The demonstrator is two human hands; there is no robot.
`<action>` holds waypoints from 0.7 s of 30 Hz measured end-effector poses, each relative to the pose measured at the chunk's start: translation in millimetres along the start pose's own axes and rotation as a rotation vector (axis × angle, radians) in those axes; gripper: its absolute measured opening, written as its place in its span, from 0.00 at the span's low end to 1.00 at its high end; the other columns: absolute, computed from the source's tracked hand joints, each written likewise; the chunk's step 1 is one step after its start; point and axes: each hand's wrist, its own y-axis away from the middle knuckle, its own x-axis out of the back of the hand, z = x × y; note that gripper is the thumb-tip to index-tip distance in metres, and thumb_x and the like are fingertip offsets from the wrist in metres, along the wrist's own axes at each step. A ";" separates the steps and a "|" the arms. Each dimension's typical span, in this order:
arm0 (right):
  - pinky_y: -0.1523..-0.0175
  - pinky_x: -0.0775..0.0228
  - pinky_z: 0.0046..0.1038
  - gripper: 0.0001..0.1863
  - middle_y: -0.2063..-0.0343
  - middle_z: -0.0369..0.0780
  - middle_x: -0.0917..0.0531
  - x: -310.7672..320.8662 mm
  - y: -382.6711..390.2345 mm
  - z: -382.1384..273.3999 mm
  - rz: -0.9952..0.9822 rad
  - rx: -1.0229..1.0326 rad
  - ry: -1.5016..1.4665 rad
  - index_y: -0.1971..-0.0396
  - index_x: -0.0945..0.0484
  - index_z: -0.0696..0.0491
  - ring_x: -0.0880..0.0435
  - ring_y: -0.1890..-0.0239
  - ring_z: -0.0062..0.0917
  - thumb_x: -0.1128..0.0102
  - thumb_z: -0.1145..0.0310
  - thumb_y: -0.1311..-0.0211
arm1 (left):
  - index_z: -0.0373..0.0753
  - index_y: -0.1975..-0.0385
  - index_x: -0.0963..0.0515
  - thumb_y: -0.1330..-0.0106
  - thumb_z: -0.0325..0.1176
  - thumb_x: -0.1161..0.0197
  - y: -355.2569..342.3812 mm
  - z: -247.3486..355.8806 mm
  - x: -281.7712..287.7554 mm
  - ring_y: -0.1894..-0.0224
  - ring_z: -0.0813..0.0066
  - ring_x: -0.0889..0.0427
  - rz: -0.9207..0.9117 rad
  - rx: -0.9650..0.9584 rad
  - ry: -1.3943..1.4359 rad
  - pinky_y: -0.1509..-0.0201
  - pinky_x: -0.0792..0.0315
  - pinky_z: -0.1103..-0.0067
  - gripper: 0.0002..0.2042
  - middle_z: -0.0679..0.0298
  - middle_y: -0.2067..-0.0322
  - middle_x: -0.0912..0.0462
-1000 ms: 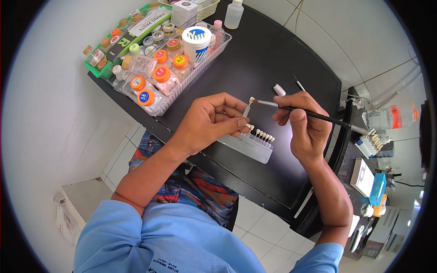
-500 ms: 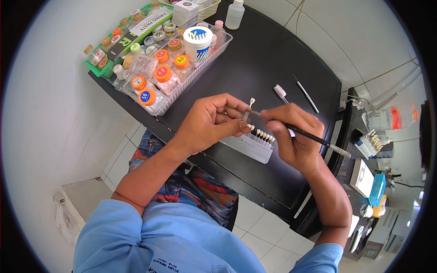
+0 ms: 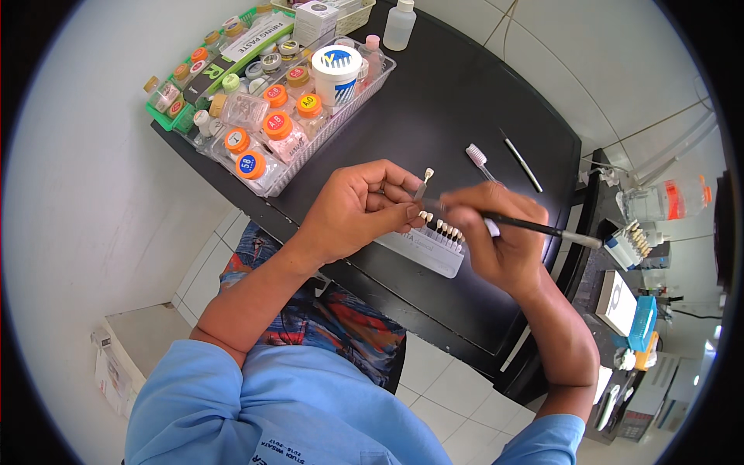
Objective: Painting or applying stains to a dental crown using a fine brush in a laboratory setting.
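My left hand is closed, its thumb and fingers pinching a tooth shade tab whose tooth-shaped end points up and away. Whether it also holds a smaller piece at the fingertips cannot be made out. Close to those fingertips, my right hand grips a thin dark-handled brush like a pen. The brush's working end is smeared by motion. Under both hands lies a white shade guide holder with a row of tooth-coloured tabs, partly covered by my left fingers.
On the black table, a toothbrush and a slim pointed tool lie beyond my right hand. A clear basket of lidded jars stands at the far left, and a squeeze bottle at the back. A cluttered side counter runs along the right.
My right hand has shifted slightly, and the brush now lies flatter, its rear end higher in the picture. My left hand and the shade tab have hardly moved.
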 end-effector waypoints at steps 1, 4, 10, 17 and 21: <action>0.66 0.21 0.28 0.06 0.69 0.43 0.10 -1.2 0.8 1.4 0.018 -0.055 0.079 0.61 0.12 0.58 0.11 0.73 0.30 0.28 0.70 0.29 | 0.27 0.47 0.21 0.27 0.23 0.29 -0.2 0.9 -0.8 0.57 0.77 0.08 0.013 0.012 -0.023 0.52 0.14 0.82 0.13 0.55 0.59 0.09; 0.66 0.21 0.27 0.06 0.69 0.43 0.10 -1.7 4.3 7.0 0.132 -0.110 -0.003 0.60 0.12 0.58 0.11 0.73 0.28 0.29 0.70 0.28 | 0.27 0.47 0.21 0.27 0.23 0.29 -0.2 1.6 -1.1 0.57 0.77 0.08 0.023 0.022 -0.046 0.52 0.14 0.82 0.13 0.55 0.59 0.09; 0.67 0.22 0.26 0.08 0.70 0.42 0.10 -4.3 1.7 5.3 0.210 -0.174 -0.017 0.61 0.11 0.58 0.11 0.73 0.25 0.28 0.68 0.27 | 0.27 0.47 0.20 0.27 0.23 0.29 1.6 4.3 -3.6 0.57 0.77 0.08 0.021 0.027 -0.064 0.51 0.13 0.81 0.13 0.56 0.59 0.09; 0.67 0.23 0.22 0.11 0.72 0.40 0.10 -3.5 5.8 3.1 0.179 -0.268 -0.034 0.59 0.11 0.60 0.12 0.74 0.20 0.28 0.66 0.26 | 0.27 0.47 0.20 0.27 0.21 0.30 4.0 2.5 -5.8 0.56 0.77 0.08 0.039 0.026 -0.095 0.50 0.13 0.80 0.13 0.56 0.60 0.09; 0.67 0.23 0.22 0.12 0.72 0.39 0.11 3.1 7.0 8.8 0.169 -0.247 -0.187 0.58 0.11 0.60 0.12 0.73 0.20 0.30 0.65 0.24 | 0.27 0.47 0.20 0.28 0.21 0.31 2.0 3.5 -4.1 0.56 0.77 0.08 0.039 0.035 -0.105 0.49 0.13 0.80 0.13 0.56 0.60 0.09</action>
